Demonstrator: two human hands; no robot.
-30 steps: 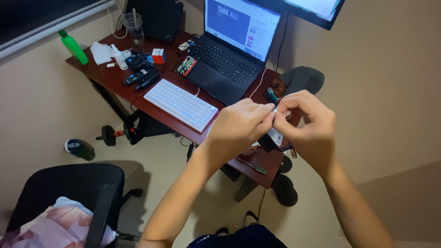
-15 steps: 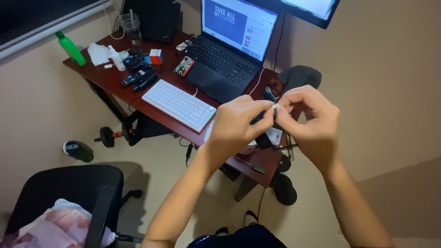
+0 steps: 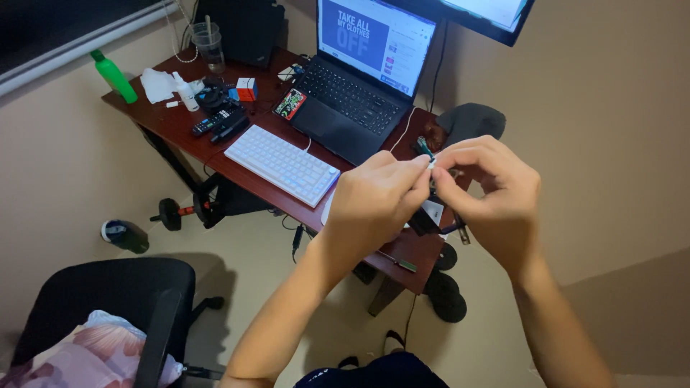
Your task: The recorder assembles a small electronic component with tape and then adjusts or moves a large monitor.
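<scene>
Now, hands: left hand [image 3: 374,205] and right hand [image 3: 489,194] meet above the counter [image 3: 180,129] edge.
Grip: both pinch a small black object [image 3: 425,215].
Nearby: white keyboard [image 3: 282,164], laptop [image 3: 359,86].

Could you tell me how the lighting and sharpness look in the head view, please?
Head view: dim, warm room light; the laptop screen and white keyboard glow brightest. The left hand and right hand are reasonably sharp, but the small black-and-white object pinched between them is shadowed and unclear. The office chair lies in shadow.
</scene>
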